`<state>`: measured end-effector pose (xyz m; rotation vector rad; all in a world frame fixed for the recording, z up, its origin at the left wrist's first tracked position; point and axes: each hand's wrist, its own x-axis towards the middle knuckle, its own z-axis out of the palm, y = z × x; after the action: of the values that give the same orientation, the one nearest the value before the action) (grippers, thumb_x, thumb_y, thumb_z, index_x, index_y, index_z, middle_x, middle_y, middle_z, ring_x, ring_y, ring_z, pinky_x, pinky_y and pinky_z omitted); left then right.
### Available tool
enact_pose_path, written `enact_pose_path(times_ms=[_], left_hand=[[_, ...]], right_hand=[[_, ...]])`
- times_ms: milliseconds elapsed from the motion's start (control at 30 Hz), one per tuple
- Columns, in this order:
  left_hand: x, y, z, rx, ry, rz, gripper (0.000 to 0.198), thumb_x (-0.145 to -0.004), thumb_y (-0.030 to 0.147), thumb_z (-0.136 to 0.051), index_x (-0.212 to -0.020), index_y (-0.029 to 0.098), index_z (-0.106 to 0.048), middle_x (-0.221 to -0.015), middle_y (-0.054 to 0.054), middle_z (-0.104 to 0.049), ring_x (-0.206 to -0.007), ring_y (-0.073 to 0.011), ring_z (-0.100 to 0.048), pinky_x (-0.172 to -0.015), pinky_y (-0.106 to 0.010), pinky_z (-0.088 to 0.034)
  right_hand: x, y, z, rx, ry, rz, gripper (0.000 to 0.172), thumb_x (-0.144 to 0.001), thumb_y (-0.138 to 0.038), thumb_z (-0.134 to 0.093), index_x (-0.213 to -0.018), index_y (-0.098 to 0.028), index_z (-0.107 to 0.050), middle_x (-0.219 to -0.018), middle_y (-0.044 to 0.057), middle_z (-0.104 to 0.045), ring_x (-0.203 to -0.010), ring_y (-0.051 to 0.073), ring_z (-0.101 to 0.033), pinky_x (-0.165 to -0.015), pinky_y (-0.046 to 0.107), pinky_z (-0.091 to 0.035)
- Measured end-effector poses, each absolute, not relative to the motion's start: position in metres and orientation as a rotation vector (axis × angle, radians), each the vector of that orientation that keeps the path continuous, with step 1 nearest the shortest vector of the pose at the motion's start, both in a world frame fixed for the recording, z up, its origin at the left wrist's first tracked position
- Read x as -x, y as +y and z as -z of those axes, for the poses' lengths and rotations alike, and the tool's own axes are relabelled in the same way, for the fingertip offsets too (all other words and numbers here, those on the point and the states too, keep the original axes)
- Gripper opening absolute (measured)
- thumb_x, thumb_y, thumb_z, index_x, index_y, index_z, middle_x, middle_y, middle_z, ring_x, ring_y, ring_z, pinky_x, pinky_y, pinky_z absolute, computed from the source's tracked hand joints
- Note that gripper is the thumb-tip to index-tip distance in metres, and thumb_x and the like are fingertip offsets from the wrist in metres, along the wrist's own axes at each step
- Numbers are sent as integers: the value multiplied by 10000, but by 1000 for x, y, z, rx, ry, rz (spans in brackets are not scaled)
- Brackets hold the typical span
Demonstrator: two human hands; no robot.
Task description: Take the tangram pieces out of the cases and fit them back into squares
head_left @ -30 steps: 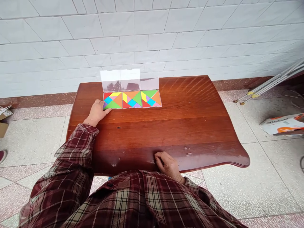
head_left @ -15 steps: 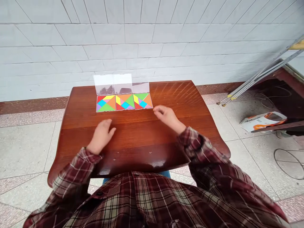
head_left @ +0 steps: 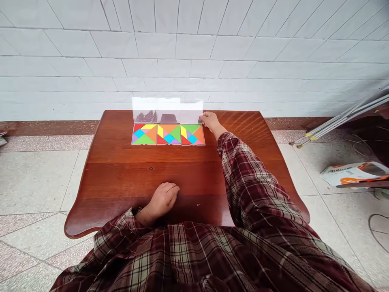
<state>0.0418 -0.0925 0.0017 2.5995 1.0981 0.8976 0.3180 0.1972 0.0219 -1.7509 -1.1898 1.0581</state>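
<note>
Three flat square tangram cases lie side by side near the table's back edge, their clear lids raised behind them. The left tangram (head_left: 144, 134), middle tangram (head_left: 168, 134) and right tangram (head_left: 192, 134) each fill their square with coloured pieces. My right hand (head_left: 210, 120) is closed at the right edge of the rightmost clear lid (head_left: 191, 111), thumb and finger pinching it near its lower corner. My left hand (head_left: 164, 197) rests on the table close to my body, fingers curled in and apparently holding nothing.
The brown wooden table (head_left: 121, 174) stands against a white tiled wall (head_left: 197, 44). To the right, metal crutches (head_left: 337, 117) lean over the floor, and a white and orange box (head_left: 355, 173) lies near a dark piece of furniture.
My right hand has moved forward to the rightmost lid and pinched its edge; that lid now stands nearly level with the others. My left hand has drawn back toward my body and curled up.
</note>
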Motion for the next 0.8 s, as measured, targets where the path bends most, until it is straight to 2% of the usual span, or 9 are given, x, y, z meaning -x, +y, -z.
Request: enact_pose_path(times_ms=[133,300,433,500,567,667,800], left_hand=[[-44,-92,0,-2586,1098,-920,194,-902,150,-452,-942,158,-642,-897,-66,-715,-800,-146,-648,-742,-286,-562],[-46,-86,7,-2522,1096,-932,216,-902,156,-432,-914,163,-648,-882,-70,-703,-811,-150,-639,-763,-289,-553],[-44,-76,9,-2234,1203,-1064,198,-893,187,-444,-856,176,-638,-813,-44,-668,-761,-129,-619,-725,-260,-529],[-43,-68,10,-2073,1272,-1126,173,-871,191,-460,-847,180,-630,-827,-39,-658,-801,-130,-619,-777,-273,-529],[-43,-59,14,-1900,1315,-1207,152,-838,193,-488,-907,174,-622,-906,-54,-660,-856,-134,-626,-830,-293,-532],[-45,-44,22,-1624,1308,-1200,335,-790,204,-549,-1121,151,-562,-1130,-120,-624,-954,-148,-646,-858,-310,-541],[-38,-34,31,-1463,1307,-1263,437,-781,200,-583,-1208,158,-501,-1098,-105,-625,-1010,-138,-637,-937,-303,-508]], right_hand=[[-331,174,-22,1748,-1161,-1038,189,-864,-84,-483,-703,-182,-486,-500,-71,-422,-447,51,-358,-436,162,-292],[-347,112,-30,1788,-1083,-1023,182,-856,-95,-474,-709,-198,-442,-476,-91,-387,-429,50,-333,-413,151,-265],[-341,54,-34,1764,-1112,-1065,157,-819,-112,-532,-707,-188,-452,-512,-85,-433,-439,40,-357,-411,141,-274],[-328,28,-33,1741,-1123,-1114,137,-812,-110,-541,-714,-179,-475,-544,-76,-471,-443,35,-377,-414,138,-292],[-309,5,-30,1714,-1139,-1174,124,-815,-100,-535,-721,-172,-497,-565,-70,-497,-443,31,-393,-416,136,-308],[-276,-21,-26,1640,-1219,-1271,145,-832,-80,-509,-719,-171,-508,-566,-68,-509,-443,30,-402,-417,133,-317],[-239,-38,-25,1631,-1238,-1261,162,-854,-72,-500,-727,-171,-506,-579,-64,-519,-450,26,-419,-438,129,-342]])
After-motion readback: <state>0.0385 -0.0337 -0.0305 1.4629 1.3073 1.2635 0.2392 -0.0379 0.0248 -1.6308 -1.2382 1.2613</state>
